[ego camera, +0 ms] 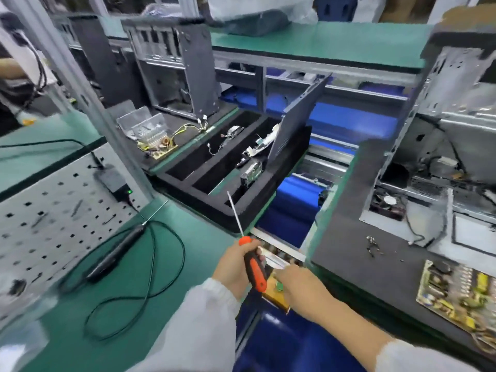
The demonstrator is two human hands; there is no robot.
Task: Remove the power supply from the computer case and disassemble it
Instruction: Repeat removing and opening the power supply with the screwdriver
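Two hands share one circuit board (pixel 276 287): your left hand (pixel 236 267) grips the screwdriver (pixel 255 267), right hand (pixel 300 288) fingers pinch its heatsink. Likely light, rigid, fragile; hold edges.

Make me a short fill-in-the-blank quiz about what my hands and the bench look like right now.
1. The left hand grips a screwdriver whose handle is black and ____.
2. The right hand holds a ____ board with metal fins.
3. The screwdriver's shaft points ____ from the person.
4. The bench mat is ____.

Missing words: orange; circuit; away; green
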